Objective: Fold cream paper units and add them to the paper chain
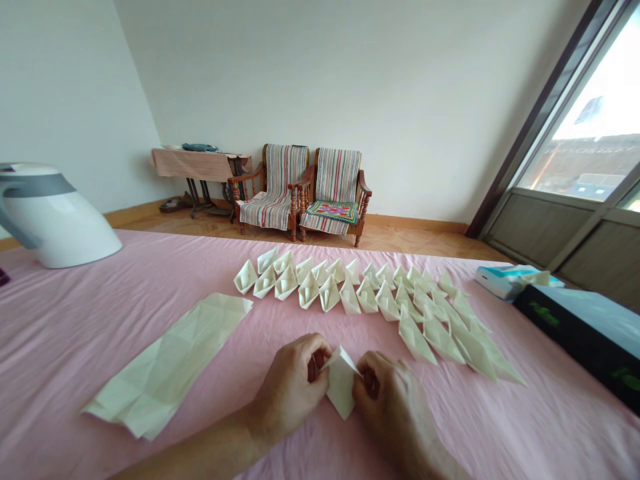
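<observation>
A small piece of folded cream paper stands between my two hands just above the pink cloth, its peak pointing away from me. My left hand pinches its left edge between thumb and fingers. On the opposite side, my right hand grips the right edge the same way, fingers curled. Beyond my hands sit rows of folded paper boats, several of them nested close together toward the right. To the left lies a stack of creased paper sheets, flattened out and marked with fold lines.
A white and grey kettle stands at the left on the pink tablecloth. At the right are a black box and a tissue pack. Two wooden armchairs and a cloth-covered sewing table stand by the far wall.
</observation>
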Available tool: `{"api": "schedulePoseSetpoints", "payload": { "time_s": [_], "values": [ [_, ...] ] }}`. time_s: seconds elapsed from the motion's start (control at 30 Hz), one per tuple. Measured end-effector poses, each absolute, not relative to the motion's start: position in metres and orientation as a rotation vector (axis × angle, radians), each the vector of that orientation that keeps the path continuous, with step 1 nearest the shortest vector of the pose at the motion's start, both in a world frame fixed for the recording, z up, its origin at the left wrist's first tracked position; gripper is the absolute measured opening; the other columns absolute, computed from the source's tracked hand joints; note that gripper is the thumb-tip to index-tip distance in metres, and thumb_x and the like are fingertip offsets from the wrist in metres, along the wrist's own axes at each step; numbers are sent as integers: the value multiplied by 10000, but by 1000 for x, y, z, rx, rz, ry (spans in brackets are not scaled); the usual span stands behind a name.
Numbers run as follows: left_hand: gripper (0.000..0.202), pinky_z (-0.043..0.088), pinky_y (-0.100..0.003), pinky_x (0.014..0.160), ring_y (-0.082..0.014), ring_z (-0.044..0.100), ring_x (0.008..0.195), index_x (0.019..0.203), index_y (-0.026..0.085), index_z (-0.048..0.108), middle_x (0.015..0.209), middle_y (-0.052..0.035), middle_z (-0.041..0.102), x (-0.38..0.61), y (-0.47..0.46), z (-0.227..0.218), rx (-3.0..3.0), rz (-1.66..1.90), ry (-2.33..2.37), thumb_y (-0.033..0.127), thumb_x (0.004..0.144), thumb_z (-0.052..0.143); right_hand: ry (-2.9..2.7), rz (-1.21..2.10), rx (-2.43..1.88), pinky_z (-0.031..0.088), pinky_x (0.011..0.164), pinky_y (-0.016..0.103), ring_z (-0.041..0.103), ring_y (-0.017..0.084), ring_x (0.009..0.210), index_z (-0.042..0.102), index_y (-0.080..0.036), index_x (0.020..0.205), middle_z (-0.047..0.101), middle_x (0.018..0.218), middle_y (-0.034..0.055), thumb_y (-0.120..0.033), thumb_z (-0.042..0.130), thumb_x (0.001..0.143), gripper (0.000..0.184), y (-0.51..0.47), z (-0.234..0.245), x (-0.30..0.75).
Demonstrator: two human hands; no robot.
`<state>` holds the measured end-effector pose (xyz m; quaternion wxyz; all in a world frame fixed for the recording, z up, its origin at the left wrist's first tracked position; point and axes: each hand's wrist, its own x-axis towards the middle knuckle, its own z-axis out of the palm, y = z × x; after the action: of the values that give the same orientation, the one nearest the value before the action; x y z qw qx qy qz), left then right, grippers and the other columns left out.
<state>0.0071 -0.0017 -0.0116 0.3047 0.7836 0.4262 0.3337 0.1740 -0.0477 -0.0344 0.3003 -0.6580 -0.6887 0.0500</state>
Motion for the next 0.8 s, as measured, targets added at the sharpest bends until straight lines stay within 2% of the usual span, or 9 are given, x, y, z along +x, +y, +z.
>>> {"api": "schedulePoseSetpoints", "payload": {
  "time_s": [0.1, 0.2, 0.4, 0.53, 0.7, 0.8],
  "values": [
    [129, 391, -207, 575, -120, 530, 597, 768, 181, 550, 703, 24, 566, 6, -2, -13, 2045, 966, 1097, 56, 767, 522, -1808, 73, -1670, 295, 530, 257, 504, 149, 561, 483, -229, 702, 543, 614, -35, -117, 525, 700, 119, -47, -35, 175],
    [142, 402, -211, 587, -123, 528, 615, 787, 193, 511, 712, 22, 536, 4, -3, -13, 2071, 1147, 1032, 54, 806, 485, -1769, -52, -1519, 352, 552, 257, 531, 155, 590, 470, -235, 746, 547, 642, -29, -146, 508, 773, 100, -47, -34, 177],
    [185, 446, -227, 728, -139, 585, 815, 879, 212, 483, 862, -11, 563, -2, -8, -4, 2229, 1484, 827, 33, 887, 437, -1720, -165, -1285, 428, 628, 271, 576, 169, 693, 480, -238, 888, 597, 773, -4, -159, 484, 882, 79, -51, -25, 177],
    [175, 453, -223, 737, -137, 591, 824, 879, 209, 494, 872, -13, 572, -4, -10, -2, 2231, 1488, 798, 37, 885, 469, -1686, -126, -1253, 438, 648, 270, 582, 167, 719, 493, -238, 893, 608, 791, -3, -161, 470, 900, 81, -50, -21, 176],
    [90, 452, -201, 634, -117, 565, 667, 833, 196, 520, 731, 19, 565, 1, -10, -1, 2079, 1426, 874, 122, 882, 535, -1653, -16, -1299, 430, 598, 250, 574, 152, 669, 494, -236, 827, 595, 740, -14, -170, 478, 885, 89, -51, -16, 174],
    [48, 459, -201, 606, -116, 573, 641, 846, 190, 526, 718, 23, 576, 3, -8, -1, 1919, 1302, 917, 176, 879, 558, -1625, 32, -1336, 412, 564, 243, 567, 149, 640, 494, -231, 802, 584, 716, -15, -170, 469, 863, 90, -51, -14, 172]
  ]
}}
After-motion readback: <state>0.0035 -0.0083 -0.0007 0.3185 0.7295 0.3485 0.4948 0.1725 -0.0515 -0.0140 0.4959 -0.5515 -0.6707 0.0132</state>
